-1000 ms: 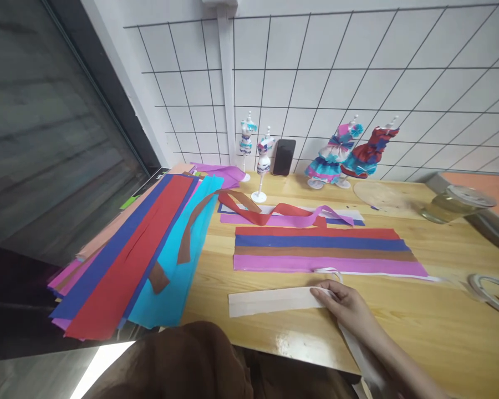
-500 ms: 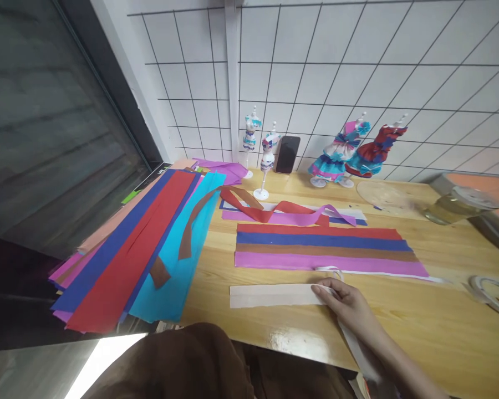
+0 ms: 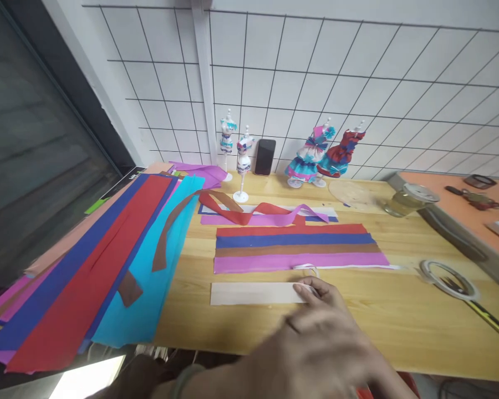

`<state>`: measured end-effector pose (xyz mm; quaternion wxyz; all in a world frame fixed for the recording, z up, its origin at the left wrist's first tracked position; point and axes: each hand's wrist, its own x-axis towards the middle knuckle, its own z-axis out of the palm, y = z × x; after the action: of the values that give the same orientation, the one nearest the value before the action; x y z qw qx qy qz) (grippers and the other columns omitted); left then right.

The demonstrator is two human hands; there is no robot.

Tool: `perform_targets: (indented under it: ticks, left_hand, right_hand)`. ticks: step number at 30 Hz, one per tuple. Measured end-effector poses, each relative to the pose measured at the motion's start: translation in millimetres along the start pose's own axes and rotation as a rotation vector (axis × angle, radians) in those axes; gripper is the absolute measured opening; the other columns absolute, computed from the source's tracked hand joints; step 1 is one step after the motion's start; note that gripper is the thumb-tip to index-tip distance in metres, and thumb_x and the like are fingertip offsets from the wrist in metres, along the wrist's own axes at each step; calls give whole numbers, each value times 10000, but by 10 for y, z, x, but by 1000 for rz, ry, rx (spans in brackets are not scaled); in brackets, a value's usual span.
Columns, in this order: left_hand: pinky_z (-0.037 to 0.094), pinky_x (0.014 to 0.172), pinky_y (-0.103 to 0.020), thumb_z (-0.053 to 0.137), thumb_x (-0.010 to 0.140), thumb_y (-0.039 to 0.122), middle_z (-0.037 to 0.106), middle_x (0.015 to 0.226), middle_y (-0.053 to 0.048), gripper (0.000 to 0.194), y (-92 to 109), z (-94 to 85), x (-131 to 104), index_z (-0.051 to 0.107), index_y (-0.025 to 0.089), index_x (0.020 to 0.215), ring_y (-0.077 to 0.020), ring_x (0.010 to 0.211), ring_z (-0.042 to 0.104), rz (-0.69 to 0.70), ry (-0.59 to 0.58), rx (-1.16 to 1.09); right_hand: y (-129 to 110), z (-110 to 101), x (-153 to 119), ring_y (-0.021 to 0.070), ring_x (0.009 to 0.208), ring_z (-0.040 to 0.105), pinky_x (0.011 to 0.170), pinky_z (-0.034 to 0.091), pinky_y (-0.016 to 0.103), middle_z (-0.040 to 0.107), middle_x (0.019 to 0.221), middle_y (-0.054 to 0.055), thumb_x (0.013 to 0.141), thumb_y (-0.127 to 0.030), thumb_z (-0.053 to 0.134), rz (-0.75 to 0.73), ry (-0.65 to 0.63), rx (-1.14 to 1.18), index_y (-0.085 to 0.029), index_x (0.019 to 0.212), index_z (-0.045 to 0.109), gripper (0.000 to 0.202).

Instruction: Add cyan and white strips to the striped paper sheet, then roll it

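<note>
Near the front edge of the wooden desk (image 3: 399,327), a pale paper strip (image 3: 253,293) is laid flat, lengthwise from left to right. Its right end is touched by the fingers (image 3: 305,288) of the right hand (image 3: 322,293), which are pressed down on it; whether anything is pinched between them cannot be told. The left hand (image 3: 320,354) is seen blurred in the foreground, just in front of the right hand and partly covering it; its fingers are loosely spread and nothing is held in them.

Just behind the strip, a sheet of joined paper bands (image 3: 295,249) in red, blue, brown and pink is spread on the desk, with a small loop of white tape (image 3: 307,269) at its near edge. Loose red and purple ribbons (image 3: 266,213) are draped behind that. A fanned stack of coloured crepe paper (image 3: 100,266) is spread over the left side of the desk. Against the gridded wall, small dress-form mannequins (image 3: 237,160), a black phone (image 3: 265,157) and two dressed dolls (image 3: 322,152) are lined up. A tape roll (image 3: 447,274) is seen on the desk to the right, well apart from the hands.
</note>
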<state>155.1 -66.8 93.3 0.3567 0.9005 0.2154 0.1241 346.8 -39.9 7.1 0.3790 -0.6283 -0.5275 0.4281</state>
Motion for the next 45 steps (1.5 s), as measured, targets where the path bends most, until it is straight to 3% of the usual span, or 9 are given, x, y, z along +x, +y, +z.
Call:
perform_targets:
  ticks: [1, 4, 7, 9, 15, 22, 25, 45]
  left_hand:
    - [404, 983, -399, 401, 865, 353, 432, 1316, -14, 494, -175, -65, -20, 284, 326, 1344, -184, 1262, 330, -37, 57, 21]
    - [347, 994, -484, 453, 847, 302, 492, 1255, -80, 436, -747, -173, -218, 407, 220, 1273, -265, 1218, 360, -261, 410, 244]
    - [415, 890, -448, 536, 794, 322, 559, 1102, -91, 345, -1175, -186, -482, 534, 205, 1118, -277, 1063, 467, -431, 527, 338]
    - [428, 828, -429, 539, 787, 341, 569, 986, -78, 255, -1308, -190, -612, 582, 206, 999, -266, 968, 494, -522, 541, 358]
    - [406, 764, -363, 503, 800, 301, 549, 814, -34, 152, -1278, -272, -679, 551, 201, 696, -224, 866, 500, -606, 531, 253]
    - [413, 724, -312, 479, 788, 358, 592, 799, -23, 190, -1206, -338, -594, 561, 201, 717, -198, 813, 546, -804, 613, -93]
    - [413, 731, -309, 481, 779, 360, 611, 803, -25, 193, -1240, -333, -578, 585, 198, 763, -197, 802, 560, -847, 636, -144]
    - [355, 638, -283, 457, 800, 297, 580, 642, -19, 194, -1298, -264, -468, 558, 199, 666, -190, 708, 521, -864, 596, 190]
  right_hand:
    - [2, 0, -1, 162, 648, 534, 587, 418, 254, 590, 675, 26, 756, -473, 541, -14, -9, 1, -176, 735, 599, 303]
    - [-16, -4, 4, 159, 668, 527, 611, 415, 248, 590, 691, 27, 768, -433, 544, -50, -12, -45, -175, 718, 603, 269]
    - [-48, -16, 12, 163, 682, 532, 620, 419, 249, 594, 709, 29, 777, -421, 534, -47, -17, -63, -179, 733, 611, 258]
    - [-64, -21, 15, 166, 691, 535, 629, 423, 252, 597, 717, 31, 778, -426, 532, -42, -29, -76, -180, 739, 617, 263]
    - [-98, -27, 22, 159, 677, 526, 615, 416, 252, 587, 703, 25, 790, -446, 511, -9, -32, -103, -178, 743, 617, 292]
    - [-87, -34, 99, 190, 752, 565, 645, 432, 272, 631, 800, 51, 812, -461, 466, -14, -74, -199, -165, 829, 622, 335]
    - [-90, -33, 143, 201, 811, 570, 698, 429, 281, 643, 859, 59, 824, -447, 454, -36, -83, -257, -170, 829, 624, 325]
    - [-199, -6, 221, 182, 743, 571, 680, 419, 279, 643, 797, 50, 862, -382, 401, -154, -5, -482, -197, 847, 622, 289]
